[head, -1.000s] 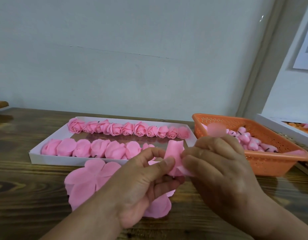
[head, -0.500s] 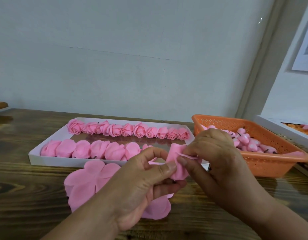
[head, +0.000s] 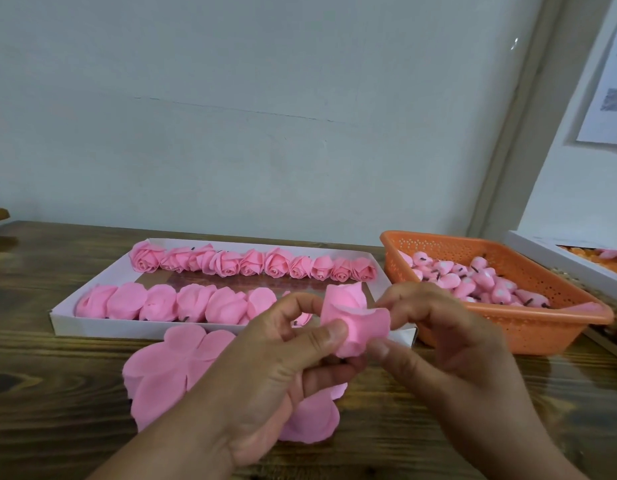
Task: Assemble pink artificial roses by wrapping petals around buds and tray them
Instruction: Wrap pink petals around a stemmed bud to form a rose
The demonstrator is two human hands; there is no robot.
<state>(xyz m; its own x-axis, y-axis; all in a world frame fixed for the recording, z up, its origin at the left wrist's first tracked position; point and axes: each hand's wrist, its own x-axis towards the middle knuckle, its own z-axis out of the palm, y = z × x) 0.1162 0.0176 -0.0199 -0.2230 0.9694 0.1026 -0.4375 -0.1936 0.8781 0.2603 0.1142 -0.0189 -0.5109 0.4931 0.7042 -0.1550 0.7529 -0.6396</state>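
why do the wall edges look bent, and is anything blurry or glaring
Head view: the wide-angle lens bows and tilts the door frame at right. Light is soft and even, with no hard shadows. Both hands, left and right, and the held rose are slightly soft. The tray floor gives a mild reflection between the rose rows. The paper on the wall is unreadable.

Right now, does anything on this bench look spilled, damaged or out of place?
Nothing stands out. Finished roses sit in a neat row in the white tray, buds stay inside the orange basket, and loose petals lie flat on the table while both hands work one rose.
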